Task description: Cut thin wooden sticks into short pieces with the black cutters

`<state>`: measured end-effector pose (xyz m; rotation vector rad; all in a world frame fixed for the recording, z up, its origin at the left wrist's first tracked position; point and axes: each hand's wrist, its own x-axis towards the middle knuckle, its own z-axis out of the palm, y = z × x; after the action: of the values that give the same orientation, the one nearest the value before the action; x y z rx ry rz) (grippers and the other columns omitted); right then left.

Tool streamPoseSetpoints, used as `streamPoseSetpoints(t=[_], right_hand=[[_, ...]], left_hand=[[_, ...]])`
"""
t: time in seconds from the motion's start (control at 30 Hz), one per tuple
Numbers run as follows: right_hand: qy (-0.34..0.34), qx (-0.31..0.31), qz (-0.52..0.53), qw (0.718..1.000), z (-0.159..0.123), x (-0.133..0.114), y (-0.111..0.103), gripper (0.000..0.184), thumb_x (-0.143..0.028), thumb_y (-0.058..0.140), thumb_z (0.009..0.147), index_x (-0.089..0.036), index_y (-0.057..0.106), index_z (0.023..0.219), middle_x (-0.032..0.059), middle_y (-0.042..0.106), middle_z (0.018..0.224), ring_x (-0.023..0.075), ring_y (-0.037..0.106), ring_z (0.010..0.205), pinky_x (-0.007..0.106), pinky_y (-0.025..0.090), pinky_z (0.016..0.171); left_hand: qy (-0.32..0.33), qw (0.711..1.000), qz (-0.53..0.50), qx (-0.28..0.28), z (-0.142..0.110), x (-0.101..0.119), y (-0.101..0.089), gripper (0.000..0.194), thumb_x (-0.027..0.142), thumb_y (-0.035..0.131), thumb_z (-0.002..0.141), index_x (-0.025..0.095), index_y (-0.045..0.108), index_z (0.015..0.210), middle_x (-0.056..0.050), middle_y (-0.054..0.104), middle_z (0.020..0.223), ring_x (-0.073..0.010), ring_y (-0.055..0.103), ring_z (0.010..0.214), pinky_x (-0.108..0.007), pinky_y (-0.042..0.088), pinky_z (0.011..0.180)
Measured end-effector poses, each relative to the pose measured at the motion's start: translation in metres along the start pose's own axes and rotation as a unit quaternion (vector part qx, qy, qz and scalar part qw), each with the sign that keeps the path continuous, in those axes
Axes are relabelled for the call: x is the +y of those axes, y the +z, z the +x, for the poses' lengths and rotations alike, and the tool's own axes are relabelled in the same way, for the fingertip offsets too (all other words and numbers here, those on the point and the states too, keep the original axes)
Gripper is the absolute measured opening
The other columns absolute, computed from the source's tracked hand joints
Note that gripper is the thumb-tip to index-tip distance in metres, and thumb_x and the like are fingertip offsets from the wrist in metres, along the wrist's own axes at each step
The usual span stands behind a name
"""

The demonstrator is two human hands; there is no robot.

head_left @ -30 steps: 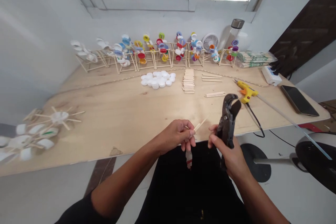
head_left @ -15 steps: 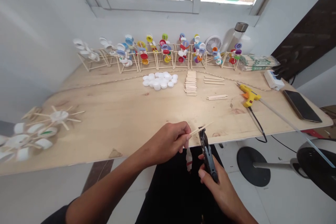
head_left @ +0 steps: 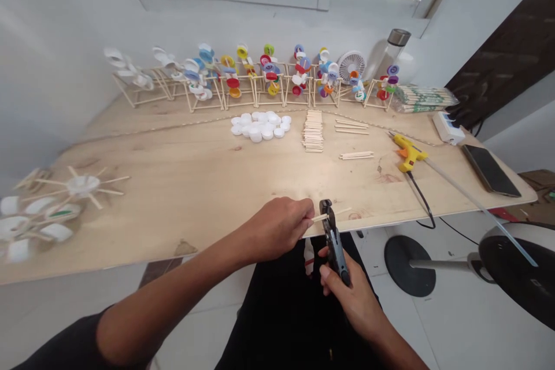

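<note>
While the left fingers point(head_left: 303, 211) are pinching a thin wooden stick point(head_left: 336, 214), light, stiff and probably easy to snap, near its end, the right fingers point(head_left: 326, 273) are gripping a black ratchet cutter point(head_left: 333, 245), its jaws straddling the stick just beside them.

Left hand point(head_left: 277, 228) pinches a thin wooden stick point(head_left: 323, 217) and feeds it right into the head of a black hand cutter point(head_left: 333, 243), gripped in the right hand point(head_left: 351, 300), stick sitting across the open jaws. On the plywood table point(head_left: 173, 196), loose white bottle caps point(head_left: 260, 126) sit at 12 o'clock, yellow glue gun point(head_left: 407, 153) around 2.
</note>
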<state>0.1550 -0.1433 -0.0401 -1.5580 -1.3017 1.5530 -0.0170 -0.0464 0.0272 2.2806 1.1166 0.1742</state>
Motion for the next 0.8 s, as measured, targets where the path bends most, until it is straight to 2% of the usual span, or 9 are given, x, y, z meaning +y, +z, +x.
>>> streamPoseSetpoints(t=[0.3, 0.53, 0.63, 0.8], right_hand=[[0.005, 0.009, 0.008, 1.0, 0.003, 0.0, 0.005, 0.021, -0.035, 0.05, 0.08, -0.018, 0.051, 0.093, -0.004, 0.047, 0.063, 0.0108, 0.047, 0.053, 0.024, 0.043, 0.054], [0.002, 0.001, -0.002, 1.0, 0.006, 0.001, 0.007, 0.02, -0.035, 0.048, 0.082, -0.018, 0.05, 0.091, -0.0045, 0.044, 0.062, 0.0104, 0.045, 0.051, 0.023, 0.041, 0.051], [0.003, 0.001, -0.009, 1.0, 0.005, 0.003, 0.008, 0.019, -0.035, 0.047, 0.082, -0.017, 0.05, 0.091, -0.005, 0.044, 0.06, 0.0099, 0.044, 0.05, 0.023, 0.04, 0.051], [-0.002, 0.019, -0.046, 0.999, 0.007, 0.009, 0.01, 0.02, -0.036, 0.047, 0.083, -0.017, 0.051, 0.086, -0.0067, 0.04, 0.055, 0.0092, 0.041, 0.047, 0.021, 0.035, 0.047]], left_hand=[[0.001, 1.0, -0.017, 0.001, 0.001, -0.004, 0.0, 0.012, 0.015, 0.04, 0.076, 0.017, 0.049, 0.068, 0.001, 0.055, 0.057, -0.0094, 0.046, 0.048, -0.02, 0.029, 0.047], [0.002, 0.996, -0.092, -0.01, 0.004, -0.011, -0.004, 0.014, 0.016, 0.043, 0.077, 0.019, 0.051, 0.064, 0.003, 0.055, 0.052, -0.0094, 0.043, 0.044, -0.021, 0.028, 0.047], [0.002, 0.993, -0.117, -0.031, 0.007, -0.013, -0.008, 0.014, 0.014, 0.045, 0.075, 0.019, 0.051, 0.062, 0.004, 0.055, 0.049, -0.0093, 0.044, 0.044, -0.021, 0.029, 0.048], [-0.007, 0.984, -0.147, -0.099, 0.012, -0.017, -0.013, 0.013, 0.014, 0.043, 0.075, 0.018, 0.05, 0.065, 0.004, 0.057, 0.049, -0.0099, 0.049, 0.044, -0.02, 0.034, 0.048]])
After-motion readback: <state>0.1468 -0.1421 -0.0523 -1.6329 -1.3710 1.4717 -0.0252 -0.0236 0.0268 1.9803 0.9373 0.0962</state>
